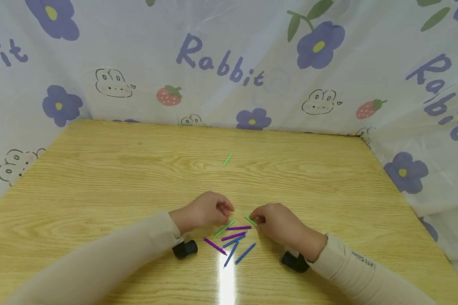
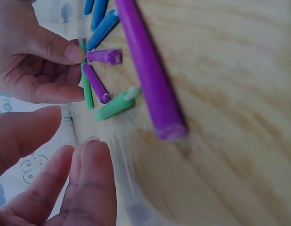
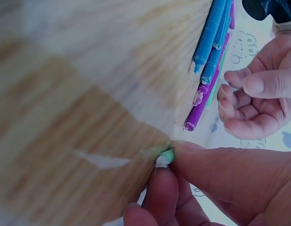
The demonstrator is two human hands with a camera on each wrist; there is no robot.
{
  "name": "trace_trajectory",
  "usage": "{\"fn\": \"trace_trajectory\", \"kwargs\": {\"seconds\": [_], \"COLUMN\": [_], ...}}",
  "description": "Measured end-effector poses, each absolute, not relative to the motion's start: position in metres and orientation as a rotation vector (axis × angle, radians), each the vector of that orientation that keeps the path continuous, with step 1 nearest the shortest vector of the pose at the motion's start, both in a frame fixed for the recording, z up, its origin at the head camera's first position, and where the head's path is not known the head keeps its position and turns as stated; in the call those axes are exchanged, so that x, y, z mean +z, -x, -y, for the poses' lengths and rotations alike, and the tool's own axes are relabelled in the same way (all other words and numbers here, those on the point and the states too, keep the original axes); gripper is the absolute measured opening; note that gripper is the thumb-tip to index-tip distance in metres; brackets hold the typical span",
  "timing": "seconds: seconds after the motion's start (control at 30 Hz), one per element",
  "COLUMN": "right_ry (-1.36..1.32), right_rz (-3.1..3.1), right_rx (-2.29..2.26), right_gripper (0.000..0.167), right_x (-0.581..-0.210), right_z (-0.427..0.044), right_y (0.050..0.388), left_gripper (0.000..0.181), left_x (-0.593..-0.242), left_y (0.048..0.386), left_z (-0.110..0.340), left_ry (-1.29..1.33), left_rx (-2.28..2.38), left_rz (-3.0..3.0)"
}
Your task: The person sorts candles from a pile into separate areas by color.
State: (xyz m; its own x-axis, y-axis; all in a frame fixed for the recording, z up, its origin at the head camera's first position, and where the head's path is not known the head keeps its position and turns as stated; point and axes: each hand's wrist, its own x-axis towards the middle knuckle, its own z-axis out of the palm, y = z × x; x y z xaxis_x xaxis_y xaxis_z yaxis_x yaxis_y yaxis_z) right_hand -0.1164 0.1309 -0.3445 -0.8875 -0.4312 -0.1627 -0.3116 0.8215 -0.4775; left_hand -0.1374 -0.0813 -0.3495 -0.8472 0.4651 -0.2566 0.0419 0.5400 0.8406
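My right hand (image 1: 278, 222) pinches a thin green candle (image 1: 249, 219) between thumb and fingers, low over the wooden table; in the right wrist view its pale end (image 3: 162, 160) shows at the fingertips. Across from it, my left hand (image 1: 208, 209) has loosely bent fingers and holds nothing. Just below the left fingers lies a second green candle (image 1: 224, 229). Between the hands, three purple candles, one of them at the left (image 1: 215, 246), and three blue candles, one at the right (image 1: 245, 253), lie loosely heaped, some crossing or touching.
Farther back on the table (image 1: 137, 169) a single green candle (image 1: 227, 159) lies apart. A white curtain (image 1: 221, 97) printed with rabbits, flowers and strawberries hangs behind the table. Black devices (image 1: 185, 249) are strapped at both wrists.
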Motion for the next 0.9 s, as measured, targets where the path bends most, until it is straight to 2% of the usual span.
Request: {"fn": "trace_trajectory", "kwargs": {"seconds": [0.9], "right_ry": [0.508], "right_rz": [-2.749], "right_rx": [-0.635], "right_gripper": [0.023], "right_x": [-0.342], "right_z": [-0.127], "right_y": [0.115], "left_gripper": [0.025], "left_x": [-0.345], "left_y": [0.122], "left_z": [0.076], "left_ry": [-0.374], "left_rx": [1.099], "left_rz": [-2.397]}}
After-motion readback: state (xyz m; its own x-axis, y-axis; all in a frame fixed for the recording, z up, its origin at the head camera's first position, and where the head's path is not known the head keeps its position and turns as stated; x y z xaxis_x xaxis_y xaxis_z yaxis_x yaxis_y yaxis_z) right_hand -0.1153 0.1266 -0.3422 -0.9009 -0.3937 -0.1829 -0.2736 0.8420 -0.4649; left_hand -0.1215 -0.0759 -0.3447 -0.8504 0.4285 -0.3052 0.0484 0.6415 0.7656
